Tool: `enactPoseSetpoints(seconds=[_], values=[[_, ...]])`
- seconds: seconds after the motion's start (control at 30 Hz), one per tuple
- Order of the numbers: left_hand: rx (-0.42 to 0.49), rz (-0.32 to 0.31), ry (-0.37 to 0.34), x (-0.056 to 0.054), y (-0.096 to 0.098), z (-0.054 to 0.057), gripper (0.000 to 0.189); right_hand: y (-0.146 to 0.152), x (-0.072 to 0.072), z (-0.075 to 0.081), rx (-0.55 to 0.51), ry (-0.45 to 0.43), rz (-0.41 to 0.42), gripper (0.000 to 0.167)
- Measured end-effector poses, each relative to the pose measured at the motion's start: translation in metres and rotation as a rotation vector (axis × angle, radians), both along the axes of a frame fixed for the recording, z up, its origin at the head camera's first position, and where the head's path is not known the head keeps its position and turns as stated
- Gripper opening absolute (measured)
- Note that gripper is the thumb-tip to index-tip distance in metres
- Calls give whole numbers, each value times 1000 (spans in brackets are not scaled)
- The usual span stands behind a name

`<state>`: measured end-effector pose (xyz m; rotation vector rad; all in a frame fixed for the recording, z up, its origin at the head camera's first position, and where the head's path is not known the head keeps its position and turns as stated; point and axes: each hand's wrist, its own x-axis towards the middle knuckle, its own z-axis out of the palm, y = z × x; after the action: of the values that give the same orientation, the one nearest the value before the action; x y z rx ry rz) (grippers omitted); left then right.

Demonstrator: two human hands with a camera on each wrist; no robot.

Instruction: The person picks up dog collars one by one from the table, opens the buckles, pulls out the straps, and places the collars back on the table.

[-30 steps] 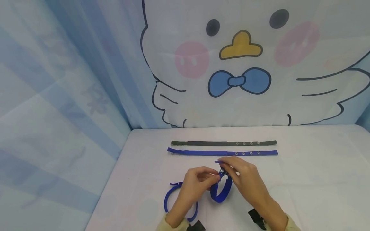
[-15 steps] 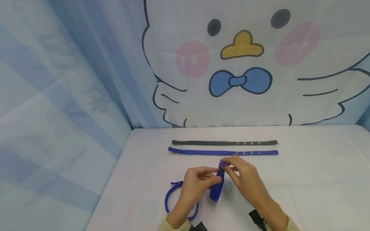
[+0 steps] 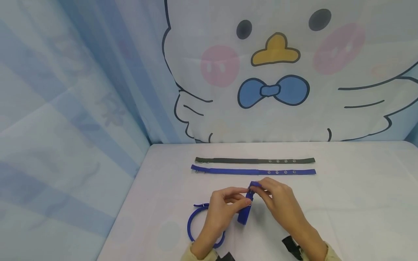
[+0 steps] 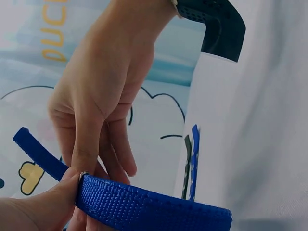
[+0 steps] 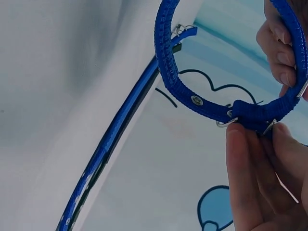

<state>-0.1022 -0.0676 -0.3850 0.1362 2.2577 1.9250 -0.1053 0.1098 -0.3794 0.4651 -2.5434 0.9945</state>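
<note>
A blue woven collar [image 3: 243, 216], bent into a loop with metal eyelets and rings, is held up between both hands over the table. My left hand [image 3: 220, 208] pinches it near the fastening; the left thumb [image 4: 50, 204] presses on the band in the left wrist view. With thumb and fingers, my right hand [image 3: 282, 203] pinches the upper strap end. The right wrist view shows the right fingertips [image 5: 237, 137] against the collar beside small metal rings. In the left wrist view a free strap end [image 4: 38, 153] sticks out past the thumb. Fingers partly hide the buckle.
Another blue collar [image 3: 190, 224], in a ring, lies on the table partly behind the left forearm. Farther back, a dark green collar [image 3: 235, 161] and a blue one [image 3: 228, 171] lie flat side by side. A cartoon-print curtain [image 3: 225, 119] hangs behind the table.
The held collar has turned from an open loop facing the camera to nearly edge-on. The right hand first rises slightly, then lowers, with the strap end bending over its fingertips. The left hand barely moves.
</note>
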Motion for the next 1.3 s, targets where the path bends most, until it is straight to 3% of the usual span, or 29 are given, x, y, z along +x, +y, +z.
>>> enactPoseSetpoints(seconds=[0.23,0.4,0.7,1.1,1.3], values=[[-10,-35,25,1,0,1,26,-1,0,2,-20,43,-15,10],[-27,-82,56,1,0,1,28,-2,0,4,-65,-9,-19,9],[-38,-140,53,-1,1,1,27,1,-1,6,-170,-105,24,7],[-15,-168,17,-3,-1,2,22,2,1,12,-148,-92,29,8],[-69,-111,65,-2,-3,2,25,3,1,13,-71,-80,5,7]])
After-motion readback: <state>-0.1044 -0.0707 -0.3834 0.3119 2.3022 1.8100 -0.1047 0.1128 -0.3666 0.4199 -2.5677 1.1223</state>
